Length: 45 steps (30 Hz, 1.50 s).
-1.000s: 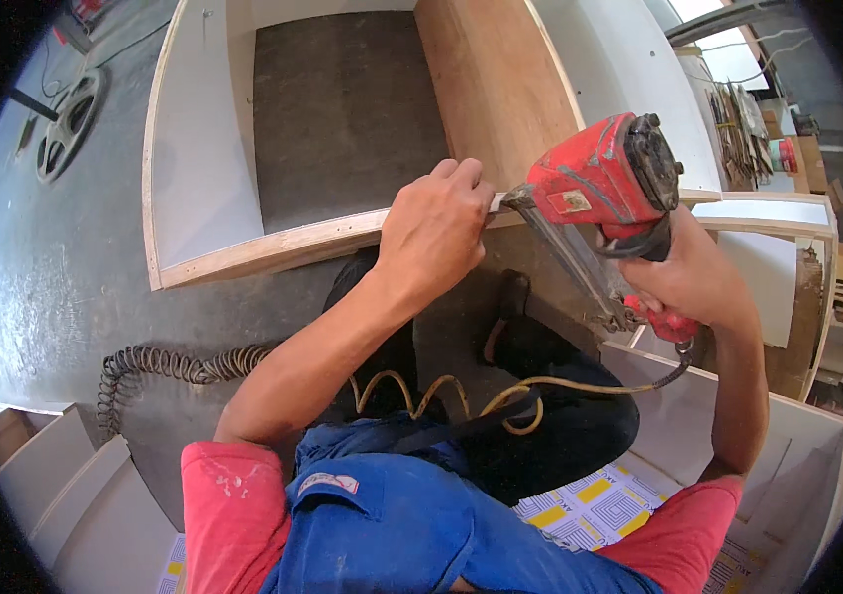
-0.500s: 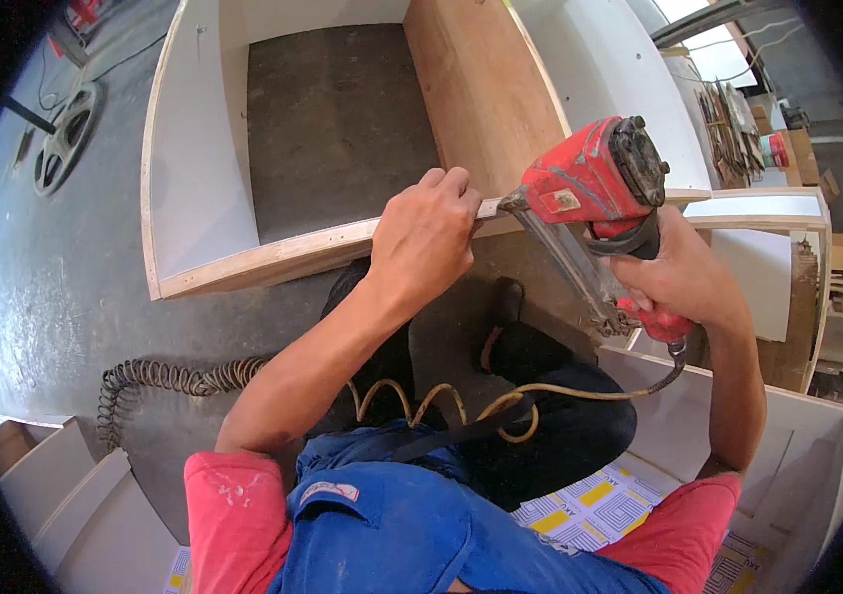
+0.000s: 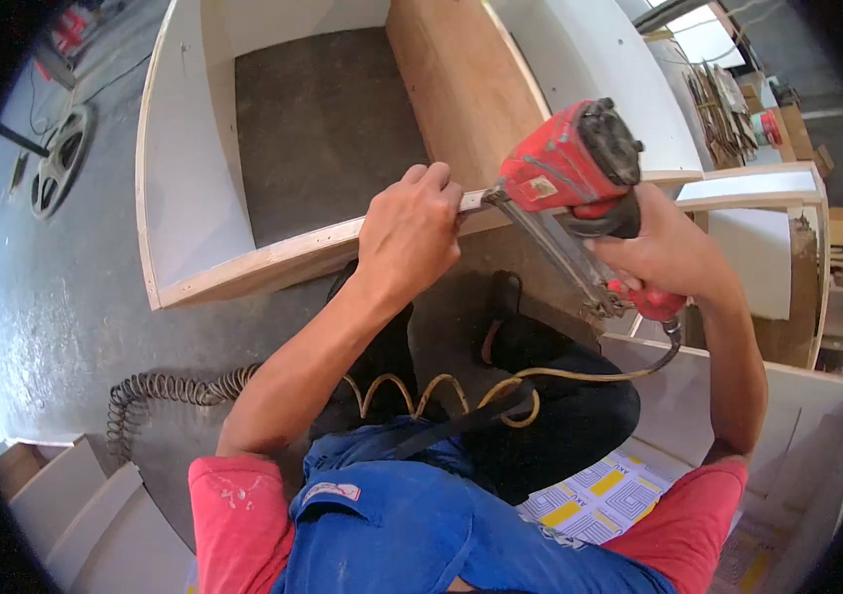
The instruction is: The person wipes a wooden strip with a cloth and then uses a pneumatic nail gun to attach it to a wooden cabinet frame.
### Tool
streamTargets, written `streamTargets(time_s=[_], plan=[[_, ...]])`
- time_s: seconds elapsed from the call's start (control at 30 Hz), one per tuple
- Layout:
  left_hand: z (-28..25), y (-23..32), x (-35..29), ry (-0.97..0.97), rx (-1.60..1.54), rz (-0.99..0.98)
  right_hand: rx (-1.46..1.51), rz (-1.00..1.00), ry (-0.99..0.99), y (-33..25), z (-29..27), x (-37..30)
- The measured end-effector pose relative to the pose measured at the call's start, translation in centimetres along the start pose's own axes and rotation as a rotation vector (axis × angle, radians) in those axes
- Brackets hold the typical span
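Observation:
My right hand (image 3: 664, 247) grips the handle of a red pneumatic nail gun (image 3: 562, 163), its nose against the front edge of a wooden cabinet frame (image 3: 273, 252). The gun's metal magazine slants down toward my wrist side. Just left of the nose, my left hand (image 3: 409, 223) is wrapped over the same edge, fingers curled round the wood strip. The frame has white inner panels and one bare plywood divider (image 3: 466, 84). From the gun's handle a coiled yellowish air hose (image 3: 421, 391) runs left across my lap.
Another white-and-wood cabinet (image 3: 768, 193) stands at the right, and an open white box-like unit (image 3: 788, 436) lies beside my right arm. White panels (image 3: 95, 515) rest at lower left. A spoked wheel-shaped base (image 3: 63, 163) stands on the grey floor. Wood scraps (image 3: 723, 109) are stacked far right.
The view has shifted slightly, so hands, nail gun and frame sit a little further left. The nail gun's nose stays at the frame's edge, and both hands keep their grips.

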<state>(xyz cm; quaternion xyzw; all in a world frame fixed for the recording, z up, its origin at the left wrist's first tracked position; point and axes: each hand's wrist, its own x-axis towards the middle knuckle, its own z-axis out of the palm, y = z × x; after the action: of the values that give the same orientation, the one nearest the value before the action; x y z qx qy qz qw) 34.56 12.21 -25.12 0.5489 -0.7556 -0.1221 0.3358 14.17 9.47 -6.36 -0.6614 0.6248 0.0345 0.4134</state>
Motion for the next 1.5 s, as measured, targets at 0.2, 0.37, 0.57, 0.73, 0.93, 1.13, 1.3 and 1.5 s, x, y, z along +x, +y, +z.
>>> streamTargets(time_s=[0.2, 0.37, 0.57, 0.73, 0.93, 1.13, 1.3, 1.5], plan=[[-0.3, 0.1, 0.1, -0.042, 0.049, -0.032, 0.557, -0.211, 0.329, 7.8, 3.3, -3.9], [-0.5, 0.4, 2.1, -0.13, -0.1, 0.046, 0.934, -0.125, 0.571, 11.7, 6.0, -8.1], [3.8, 2.0, 10.7, -0.523, -0.331, -0.13, 1.175, -0.013, 0.764, 16.0, 8.0, -6.6], [5.5, 3.2, 12.9, -0.626, -0.234, -0.102, 1.124, -0.027, 0.743, 18.8, 8.1, -6.7], [6.0, 3.2, 12.9, -0.611, -0.244, -0.078, 1.099, -0.036, 0.752, 18.8, 8.1, -7.4], [6.1, 2.4, 13.0, -0.658, -0.37, -0.118, 1.054, -0.07, 0.695, 18.8, 8.3, -7.1], [6.2, 2.4, 12.8, -0.594, -0.316, -0.008, 1.016, -0.028, 0.666, 18.4, 8.2, -7.0], [6.1, 2.6, 13.2, -0.59, -0.266, 0.015, 0.911, -0.001, 0.634, 18.0, 7.5, -6.4]])
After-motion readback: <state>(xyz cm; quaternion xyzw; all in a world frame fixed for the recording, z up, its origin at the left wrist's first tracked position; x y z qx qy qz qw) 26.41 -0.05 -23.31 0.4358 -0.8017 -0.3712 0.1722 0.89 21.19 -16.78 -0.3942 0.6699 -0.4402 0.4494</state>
